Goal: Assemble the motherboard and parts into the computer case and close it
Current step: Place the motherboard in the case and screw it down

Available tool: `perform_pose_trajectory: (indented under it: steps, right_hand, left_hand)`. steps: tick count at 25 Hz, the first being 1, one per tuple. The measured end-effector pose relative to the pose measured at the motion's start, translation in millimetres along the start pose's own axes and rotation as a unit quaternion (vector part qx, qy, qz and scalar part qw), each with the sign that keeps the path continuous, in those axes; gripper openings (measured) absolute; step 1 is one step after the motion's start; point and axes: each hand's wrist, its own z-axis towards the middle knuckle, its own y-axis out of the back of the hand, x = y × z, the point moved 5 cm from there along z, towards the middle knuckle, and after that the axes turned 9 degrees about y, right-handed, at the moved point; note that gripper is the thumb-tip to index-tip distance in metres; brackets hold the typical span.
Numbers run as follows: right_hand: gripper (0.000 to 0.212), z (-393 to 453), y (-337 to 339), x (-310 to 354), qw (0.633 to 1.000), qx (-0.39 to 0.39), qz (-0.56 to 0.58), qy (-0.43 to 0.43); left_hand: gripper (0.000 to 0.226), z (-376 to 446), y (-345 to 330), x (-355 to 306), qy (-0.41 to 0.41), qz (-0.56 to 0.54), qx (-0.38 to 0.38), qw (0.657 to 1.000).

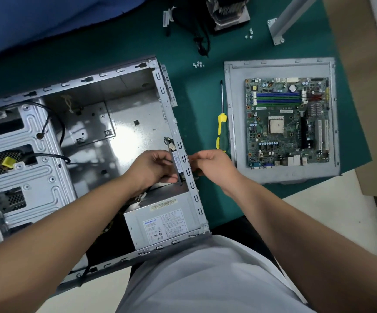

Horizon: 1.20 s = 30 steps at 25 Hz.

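- Currently your left hand point(154, 164) pinches a thin black fan point(175, 162) against the open computer case's point(106, 123) rear wall, likely aligning screw holes.
- Your right hand point(211, 163), fingers curled, steadies from outside; whether it holds anything, cannot tell.
- Motherboard point(288, 122) waits on the side panel point(235, 132), right of frame, uninstalled.
- Screwdriver point(221, 123) lies between case and panel, within reach.

Head camera looks steeply down, close over the open case point(119, 123).

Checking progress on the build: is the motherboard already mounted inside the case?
No, the motherboard lies on a grey panel on the green mat, right of the open case.
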Motion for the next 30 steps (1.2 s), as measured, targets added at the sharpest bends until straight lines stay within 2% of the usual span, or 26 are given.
perform_pose_trajectory:
  steps: [3,13,17,22,26,30]
  right_hand:
    - [0.024,-5,-1,3,1.0,-0.01,-0.009,-0.005]
    - [0.027,-12,-4,7,1.0,-0.021,-0.003,-0.002]
    - [0.025,-13,-4,6,1.0,-0.022,0.0,-0.001]
    - [0.023,-12,-4,6,1.0,-0.018,0.001,-0.002]
    - [0.02,-11,-4,4,1.0,-0.018,0.001,-0.003]
    - [0.021,-10,-3,2,1.0,-0.018,-0.002,-0.007]
  left_hand:
    - [0.016,1,-2,4,0.001,-0.017,-0.011,1.0]
    - [0.027,0,-3,-1,-0.011,0.039,-0.032,0.999]
    - [0.025,0,-3,0,-0.009,0.034,-0.051,0.998]
    - [0.021,2,-4,4,0.002,0.042,-0.031,0.999]
    - [0.02,3,-2,6,-0.022,-0.008,-0.028,0.999]
    - [0.019,3,-2,7,-0.028,-0.015,-0.022,0.999]
